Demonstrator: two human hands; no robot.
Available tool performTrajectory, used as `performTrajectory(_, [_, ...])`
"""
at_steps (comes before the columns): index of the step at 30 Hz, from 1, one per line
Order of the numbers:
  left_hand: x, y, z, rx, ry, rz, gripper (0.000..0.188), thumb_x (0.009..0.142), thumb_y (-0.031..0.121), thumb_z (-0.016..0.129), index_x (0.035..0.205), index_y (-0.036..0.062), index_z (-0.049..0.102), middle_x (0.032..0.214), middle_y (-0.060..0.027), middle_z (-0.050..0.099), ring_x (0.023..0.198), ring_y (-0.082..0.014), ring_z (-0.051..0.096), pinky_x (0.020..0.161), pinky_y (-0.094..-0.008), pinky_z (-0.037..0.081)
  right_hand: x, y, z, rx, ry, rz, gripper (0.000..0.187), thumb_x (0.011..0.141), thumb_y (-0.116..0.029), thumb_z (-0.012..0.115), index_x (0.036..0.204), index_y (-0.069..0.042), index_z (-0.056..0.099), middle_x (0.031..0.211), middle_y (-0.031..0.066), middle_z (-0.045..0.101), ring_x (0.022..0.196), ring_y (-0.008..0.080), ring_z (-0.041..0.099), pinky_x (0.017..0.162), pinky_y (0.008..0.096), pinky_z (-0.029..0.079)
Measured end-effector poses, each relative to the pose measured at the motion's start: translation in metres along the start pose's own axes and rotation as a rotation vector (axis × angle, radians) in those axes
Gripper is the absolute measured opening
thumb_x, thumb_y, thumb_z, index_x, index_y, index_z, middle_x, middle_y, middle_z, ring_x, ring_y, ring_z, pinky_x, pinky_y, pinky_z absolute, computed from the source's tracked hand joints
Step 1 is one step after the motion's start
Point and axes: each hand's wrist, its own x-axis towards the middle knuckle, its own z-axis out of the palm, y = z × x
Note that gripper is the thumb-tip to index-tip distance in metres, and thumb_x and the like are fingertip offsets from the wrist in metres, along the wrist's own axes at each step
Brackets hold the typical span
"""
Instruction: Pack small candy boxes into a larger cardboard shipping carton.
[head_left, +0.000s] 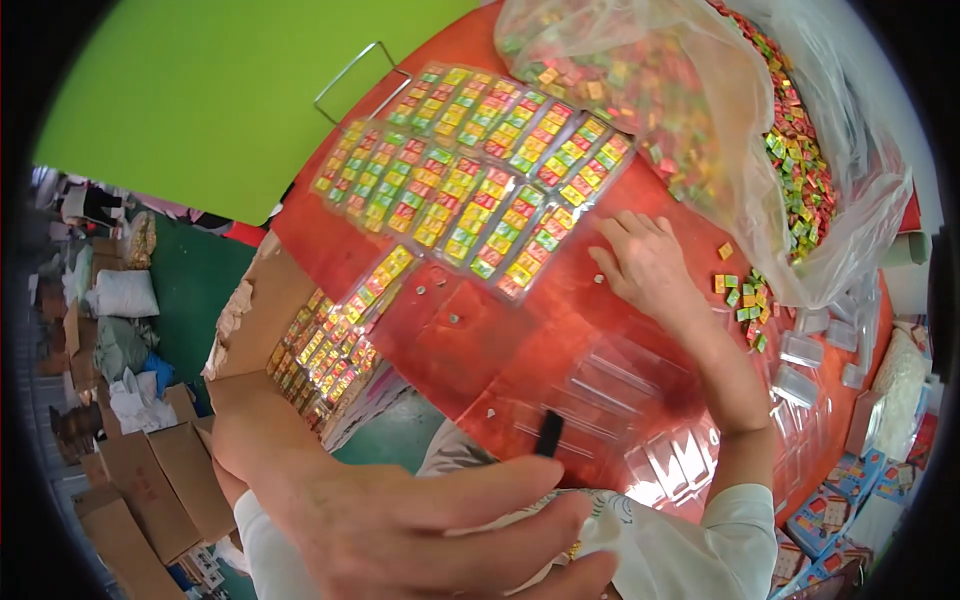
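A: Quick one: what're the hands doing rn?
B: R hand (648,262) is sitting over the red counter (500,325), just beside the near R edge of the block packs (462,200). Its fingers are lying apart, loosely bent. L hand (400,520) is hanging close to the cam, blurry, w/ a small black thing (548,435) showing at the index tip. Can't tell if those fingers are gripping it.
A: K. What's getting in the way?
B: Top R, a big clear bag (720,130) of loose blocks is slumping over the counter. Stray blocks (745,297) are lying just R of the R forearm, w/ small clear boxes (800,355) sitting near them. Shiny clear trays (625,385) are spreading btwn that forearm & the near edge. Wire frame (362,75) is poking up behind the packs, far L.
A: Edges? Room?
B: L edge is running diag. down toward the person's lap. A cardboard box (248,345) is standing just off it, holding more filled packs (330,350). Red surface is showing btwn the R hand & that edge, dotted w/ tiny silvery bits (455,318). Lime panel (200,110) is filling the upper L, beyond the counter; green floor (200,280) is showing below it.
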Motion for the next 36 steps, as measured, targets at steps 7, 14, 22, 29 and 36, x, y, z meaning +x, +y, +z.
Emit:
performTrajectory(7, [-0.136,0.026,-0.013,0.362,0.456,-0.872,0.033,0.088,0.006,0.047,0.119,0.0,0.055,0.114,-0.014,0.059,0.108,-0.0234,0.056,0.092,-0.0303,0.043,-0.018,-0.105,-0.006,0.748,-0.326,0.02,0.034,0.09,-0.019,0.059,0.119,-0.001,0.056,0.111,0.0145,0.059,0.102,0.026,0.059,0.087,0.0367,0.046])
performTrajectory(14, [-0.271,-0.088,0.005,0.202,0.394,-1.399,0.04,0.094,0.029,0.048,0.12,-0.0006,0.057,0.12,-0.0135,0.059,0.114,-0.023,0.054,0.098,-0.0305,0.039,0.018,-0.191,0.095,1.395,-0.336,0.526,0.049,0.092,-0.032,0.056,0.128,0.001,0.049,0.112,0.0107,0.059,0.1,0.0209,0.059,0.081,0.0309,0.048])
performTrajectory(22, [-0.263,-0.111,0.033,0.256,-0.003,-1.477,0.047,0.092,0.038,0.038,0.097,0.0019,0.067,0.098,-0.0199,0.067,0.099,-0.0331,0.063,0.086,-0.0439,0.048,0.071,-0.208,0.126,1.148,-0.18,0.817,0.045,0.091,-0.041,0.051,0.11,0.0,0.055,0.098,0.009,0.056,0.073,0.0208,0.058,0.06,0.0358,0.049])
performTrajectory(29, [-0.25,-0.06,0.07,0.428,0.187,-1.579,0.04,0.092,0.035,0.042,0.103,0.0043,0.066,0.113,-0.0244,0.057,0.102,-0.0425,0.059,0.088,-0.0505,0.047,0.073,-0.225,0.14,0.544,-0.074,0.662,0.042,0.081,-0.034,0.056,0.103,0.001,0.065,0.106,0.0289,0.062,0.103,0.0393,0.06,0.086,0.0458,0.048])
performTrajectory(36, [-0.265,-0.023,0.106,0.385,0.507,-1.735,0.04,0.094,0.038,0.041,0.111,0.0067,0.059,0.115,-0.0298,0.052,0.102,-0.0477,0.056,0.088,-0.0539,0.044,0.053,-0.26,0.135,0.473,-0.047,0.535,0.039,0.08,-0.028,0.056,0.1,0.005,0.064,0.107,0.031,0.061,0.102,0.0451,0.059,0.089,0.049,0.047])
